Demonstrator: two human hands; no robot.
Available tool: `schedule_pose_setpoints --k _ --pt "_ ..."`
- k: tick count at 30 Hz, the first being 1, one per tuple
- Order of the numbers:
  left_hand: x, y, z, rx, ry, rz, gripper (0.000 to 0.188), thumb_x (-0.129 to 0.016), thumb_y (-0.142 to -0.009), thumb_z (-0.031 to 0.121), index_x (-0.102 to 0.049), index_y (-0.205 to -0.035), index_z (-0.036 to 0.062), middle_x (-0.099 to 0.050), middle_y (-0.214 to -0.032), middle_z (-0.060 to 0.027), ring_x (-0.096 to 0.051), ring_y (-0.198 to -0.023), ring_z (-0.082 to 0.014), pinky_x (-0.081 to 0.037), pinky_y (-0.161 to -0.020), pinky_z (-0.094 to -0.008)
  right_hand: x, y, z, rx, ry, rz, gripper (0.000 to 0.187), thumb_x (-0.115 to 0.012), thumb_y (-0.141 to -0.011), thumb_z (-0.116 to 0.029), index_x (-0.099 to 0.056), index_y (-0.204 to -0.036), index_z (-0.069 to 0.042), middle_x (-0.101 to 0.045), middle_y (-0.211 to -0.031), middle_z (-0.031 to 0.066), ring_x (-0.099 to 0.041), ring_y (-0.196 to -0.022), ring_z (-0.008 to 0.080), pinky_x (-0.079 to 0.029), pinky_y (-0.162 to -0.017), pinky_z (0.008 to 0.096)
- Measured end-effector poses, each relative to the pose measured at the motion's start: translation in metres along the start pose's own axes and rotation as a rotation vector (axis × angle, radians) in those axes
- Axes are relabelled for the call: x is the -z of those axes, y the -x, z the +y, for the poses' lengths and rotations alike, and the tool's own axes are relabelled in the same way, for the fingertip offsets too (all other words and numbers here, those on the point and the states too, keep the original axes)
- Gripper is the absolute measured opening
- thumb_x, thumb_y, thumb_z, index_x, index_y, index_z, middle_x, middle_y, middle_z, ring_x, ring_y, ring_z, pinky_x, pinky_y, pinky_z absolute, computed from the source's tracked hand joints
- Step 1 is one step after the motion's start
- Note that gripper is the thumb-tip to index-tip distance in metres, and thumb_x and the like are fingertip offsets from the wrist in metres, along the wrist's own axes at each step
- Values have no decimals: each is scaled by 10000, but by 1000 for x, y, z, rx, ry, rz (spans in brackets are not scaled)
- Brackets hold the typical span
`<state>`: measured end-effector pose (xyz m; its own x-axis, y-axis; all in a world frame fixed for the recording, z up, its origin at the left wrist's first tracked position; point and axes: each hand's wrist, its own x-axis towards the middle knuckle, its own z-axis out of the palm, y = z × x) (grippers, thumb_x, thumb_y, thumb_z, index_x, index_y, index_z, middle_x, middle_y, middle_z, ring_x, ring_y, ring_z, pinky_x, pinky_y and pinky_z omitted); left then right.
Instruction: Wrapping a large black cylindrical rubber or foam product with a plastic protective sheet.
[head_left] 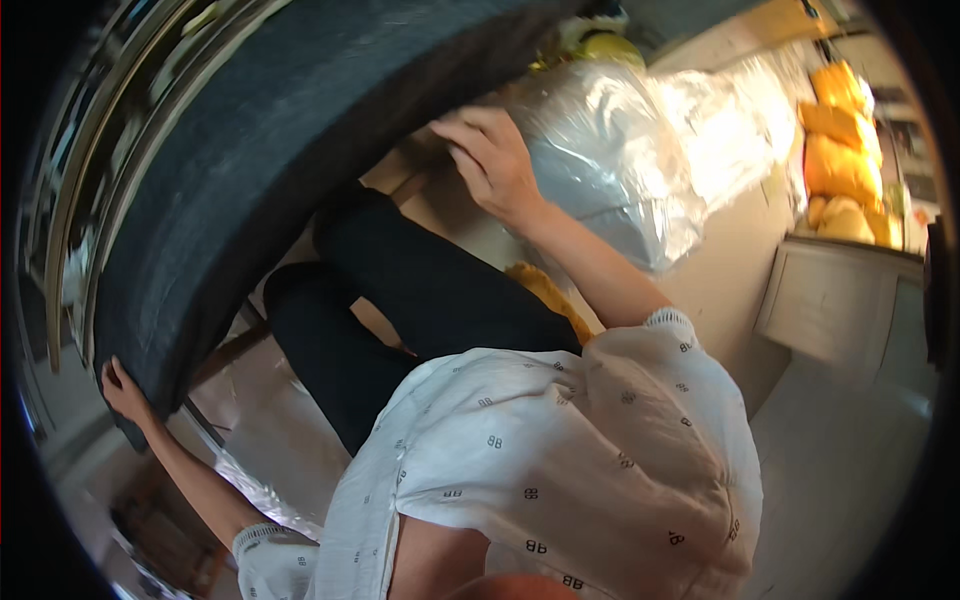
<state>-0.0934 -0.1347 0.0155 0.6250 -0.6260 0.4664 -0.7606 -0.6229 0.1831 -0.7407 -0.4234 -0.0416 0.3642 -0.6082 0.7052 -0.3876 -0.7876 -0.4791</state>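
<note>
Lying before the seated person (560, 440), the dark cloth (260, 120) had the left hand (124, 392) at its left end and the right hand (490, 165) by its near edge; whether either grip was closed could not be told. Uneven pulling might crease it. The shiny plastic (615, 150) beside the right hand left little room there.

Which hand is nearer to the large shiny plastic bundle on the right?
Right. The right hand is just left of the plastic bundle; the left hand is far away, at the dark cloth.
</note>
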Motion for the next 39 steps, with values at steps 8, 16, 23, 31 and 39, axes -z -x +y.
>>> schedule_pose_setpoints --k 8,16,23,31,39 --pt "-6 -3 -44 -31 -90 -159 658 -384 -908 513 -457 -1282 -24 -429 -1329 -235 -404 -1212 -388 -297 -1026 -412 141 306 117 -1173 588 380 348 -573 -787 -94 -541 -1131 -61 -527 -1088 133 -527 -928 285 -437 -838 382" --pt "-12 -13 6 64 -208 -203 640 -376 -929 424 -448 -1217 -143 -464 -1244 -323 -430 -1184 -422 -309 -1027 -393 194 363 153 -1598 511 549 515 -703 -730 -282 -526 -1098 31 -534 -1084 230 -571 -942 306 -467 -810 348" --pt "-36 19 225 -496 28 5 419 -476 -947 280 -491 -1241 -19 -503 -1252 -213 -476 -1167 -331 -374 -982 -362 204 412 164 -1454 -15 1232 529 -746 -709 -215 -522 -1131 12 -579 -1081 148 -557 -947 217 -461 -807 340" --pt "-55 -16 229 -426 164 0 441 -477 -949 269 -446 -1304 10 -497 -1284 -182 -479 -1183 -295 -359 -991 -339 228 347 150 -1554 -144 1132 385 -412 -920 -281 -555 -1094 31 -601 -1047 116 -563 -969 207 -428 -863 324" --pt "-64 -15 245 -385 185 -66 441 -476 -951 240 -425 -1315 -4 -493 -1287 -182 -498 -1162 -283 -370 -982 -337 293 95 136 -1106 -732 1162 355 -344 -982 -286 -510 -1107 1 -560 -1058 96 -555 -969 193 -449 -845 345"
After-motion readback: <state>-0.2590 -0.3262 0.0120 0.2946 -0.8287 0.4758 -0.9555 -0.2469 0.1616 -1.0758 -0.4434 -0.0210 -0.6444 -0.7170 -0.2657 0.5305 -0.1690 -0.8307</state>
